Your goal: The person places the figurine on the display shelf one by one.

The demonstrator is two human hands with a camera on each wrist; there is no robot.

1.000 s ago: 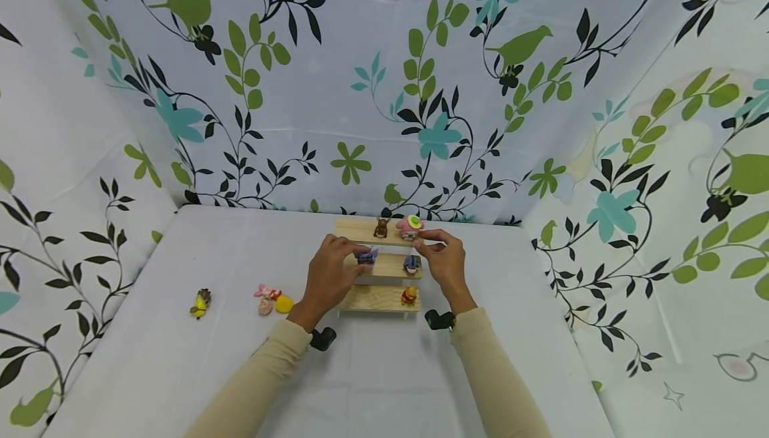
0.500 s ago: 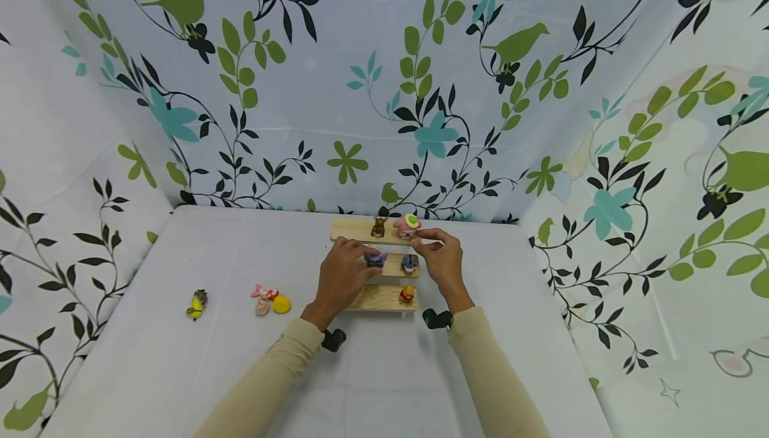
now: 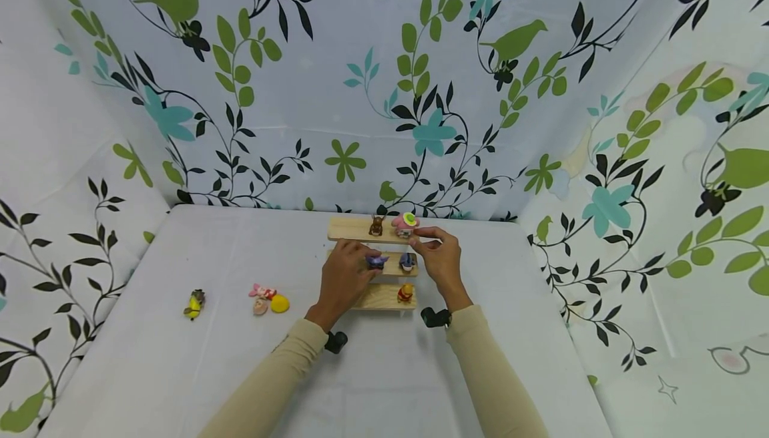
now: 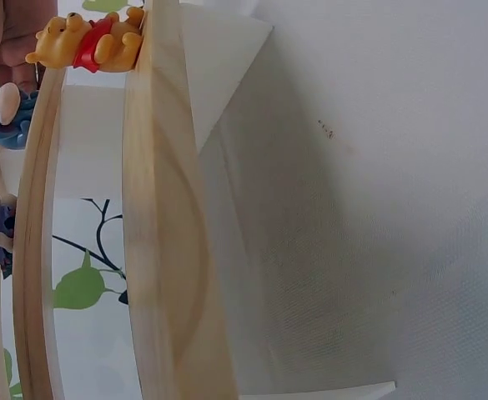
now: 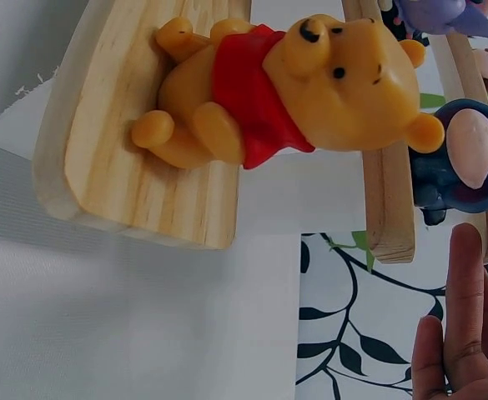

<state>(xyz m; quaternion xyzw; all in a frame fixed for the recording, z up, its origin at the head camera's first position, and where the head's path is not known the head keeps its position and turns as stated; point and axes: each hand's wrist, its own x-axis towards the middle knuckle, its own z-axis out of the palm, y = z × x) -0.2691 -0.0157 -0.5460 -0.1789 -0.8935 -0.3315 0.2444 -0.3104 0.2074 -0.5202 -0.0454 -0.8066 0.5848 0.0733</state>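
A three-tier wooden display shelf (image 3: 348, 228) stands at the back of the table. My left hand (image 3: 347, 276) pinches a purple figurine (image 3: 376, 262), its base right at the middle board. To its right on that board sits a blue donkey figurine (image 5: 452, 167). My right hand (image 3: 442, 261) grips the right end of the top board, its fingertips close beside a pink figurine (image 3: 404, 227) with a green-and-yellow top. A brown figurine (image 3: 376, 226) sits left of the pink one. On the lowest board, a yellow bear figurine (image 5: 319, 87) in a red shirt sits at the right end.
Left of the shelf, a small cluster of pink, red and yellow figurines (image 3: 279, 303) lies on the white table (image 3: 384, 384). Farther left lies a yellow-and-dark figurine (image 3: 194, 304). A leaf-patterned curtain (image 3: 342, 97) hangs behind the table.
My left hand has moved slightly right along the middle board with the purple figurine, closer to the donkey. The right hand stays at the top board's end. The head view has shifted a little.
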